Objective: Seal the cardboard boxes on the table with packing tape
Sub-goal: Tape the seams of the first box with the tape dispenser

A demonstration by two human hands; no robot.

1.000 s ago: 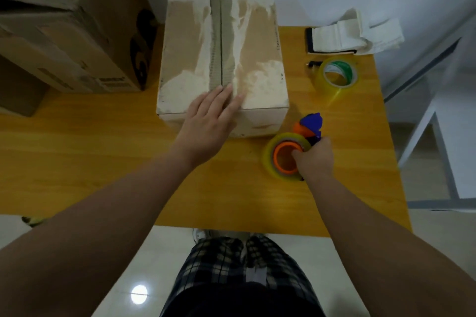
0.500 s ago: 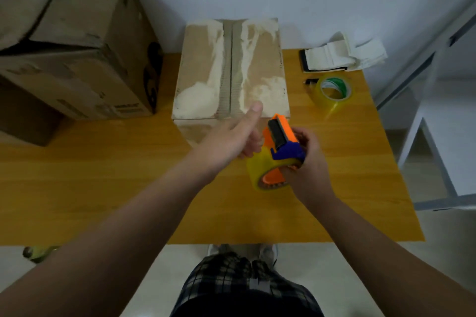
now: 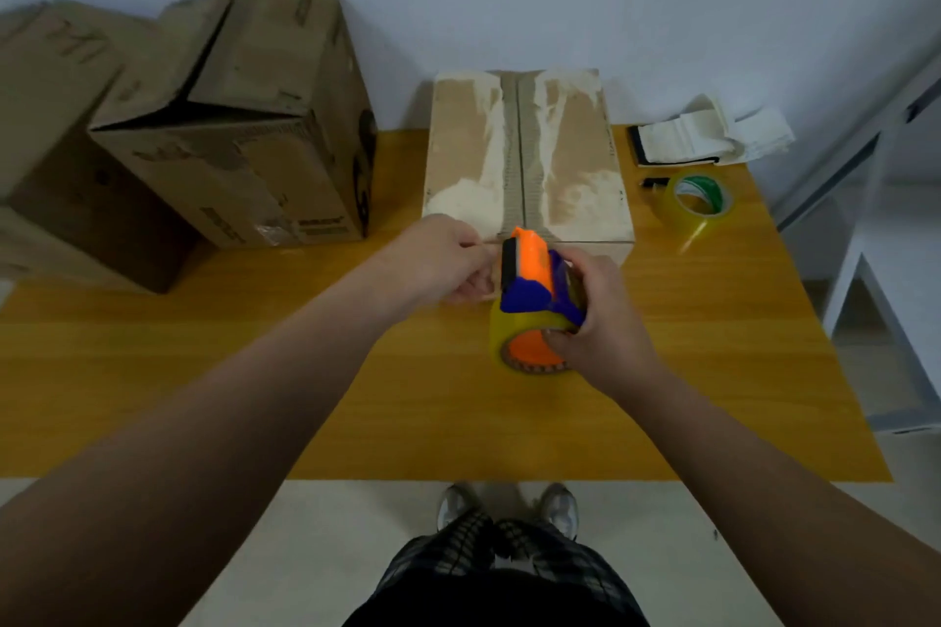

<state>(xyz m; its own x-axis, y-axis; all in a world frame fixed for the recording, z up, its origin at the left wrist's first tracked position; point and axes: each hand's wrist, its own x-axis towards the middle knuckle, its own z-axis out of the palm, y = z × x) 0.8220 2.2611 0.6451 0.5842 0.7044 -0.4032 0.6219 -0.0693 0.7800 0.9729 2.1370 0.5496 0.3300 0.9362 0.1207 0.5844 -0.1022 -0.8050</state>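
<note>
A closed cardboard box (image 3: pixel 555 153) with torn white patches and a centre seam stands at the back middle of the wooden table (image 3: pixel 356 397). My right hand (image 3: pixel 596 321) grips an orange and blue tape dispenser (image 3: pixel 532 295) carrying a yellowish tape roll, held just in front of the box's near edge. My left hand (image 3: pixel 448 260) is at the dispenser's left side, fingers curled and pinching at the tape end by the cutter. The tape end itself is too thin to make out.
A larger worn cardboard box (image 3: pixel 244 127) with its flaps partly open sits at the back left, with more cardboard (image 3: pixel 51 117) beside it. A spare clear tape roll (image 3: pixel 695 204) and folded white cloth (image 3: pixel 713 138) lie at the back right. A white metal frame (image 3: pixel 876 229) stands to the right of the table.
My right hand lifted the dispenser off the table and brought it up to the box's near edge. My left hand left the box top and came to the dispenser's cutter.
</note>
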